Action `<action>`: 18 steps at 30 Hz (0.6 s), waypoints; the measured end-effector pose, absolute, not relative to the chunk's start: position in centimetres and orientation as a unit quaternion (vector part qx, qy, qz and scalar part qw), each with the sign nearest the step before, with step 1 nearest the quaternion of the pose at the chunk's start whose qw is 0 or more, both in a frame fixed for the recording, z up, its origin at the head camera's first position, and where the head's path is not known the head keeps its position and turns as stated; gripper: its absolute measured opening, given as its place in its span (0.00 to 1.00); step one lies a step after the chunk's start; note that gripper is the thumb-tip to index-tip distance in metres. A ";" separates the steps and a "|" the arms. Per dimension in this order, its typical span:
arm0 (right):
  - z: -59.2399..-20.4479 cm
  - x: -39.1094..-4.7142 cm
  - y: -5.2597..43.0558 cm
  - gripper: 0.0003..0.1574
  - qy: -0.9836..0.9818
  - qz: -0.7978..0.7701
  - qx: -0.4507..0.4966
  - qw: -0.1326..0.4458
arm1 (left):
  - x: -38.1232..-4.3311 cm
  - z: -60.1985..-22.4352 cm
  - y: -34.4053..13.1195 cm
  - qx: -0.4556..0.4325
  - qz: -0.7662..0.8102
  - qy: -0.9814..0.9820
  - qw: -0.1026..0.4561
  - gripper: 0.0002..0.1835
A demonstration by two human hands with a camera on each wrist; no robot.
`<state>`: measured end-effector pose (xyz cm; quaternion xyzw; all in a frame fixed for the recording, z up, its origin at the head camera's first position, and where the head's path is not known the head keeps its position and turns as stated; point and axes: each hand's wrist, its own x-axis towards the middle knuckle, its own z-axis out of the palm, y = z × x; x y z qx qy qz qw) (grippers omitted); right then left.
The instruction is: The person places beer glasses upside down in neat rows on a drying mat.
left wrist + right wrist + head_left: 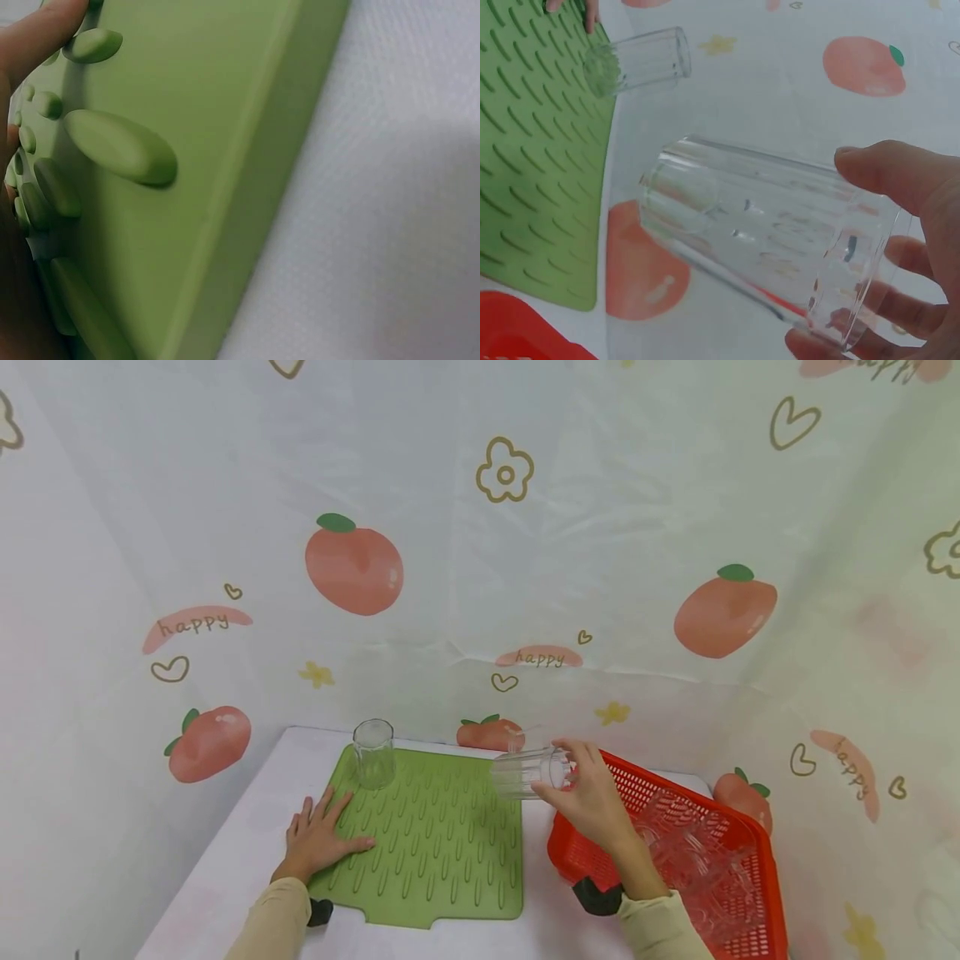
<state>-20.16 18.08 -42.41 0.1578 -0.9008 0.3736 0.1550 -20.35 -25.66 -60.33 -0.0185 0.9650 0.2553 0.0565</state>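
My left hand [321,839] rests with fingers spread on the left edge of a green draining mat [427,852], whose top has raised oval ribs. The left wrist view shows the mat's edge [247,172] close up beside the fingers. At the rear left corner of the mat a clear drinking glass [373,758] stands upright. My right hand [592,793] grips a second clear glass [742,225] near one end, thumb on one side and fingers on the other. That glass is tipped on its side in the air, above the mat's rear right corner.
To the right is a red plastic basket [772,877] with perforated walls, holding several clear glasses [701,860]. Behind the white table [225,860] hangs a white curtain [450,585] printed with peaches, hearts and flowers.
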 end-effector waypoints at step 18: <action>-44.8 -19.8 15.2 0.41 -0.856 0.480 0.144 0.127 | -20.3 -60.4 -25.8 -0.017 0.264 0.963 0.058 0.62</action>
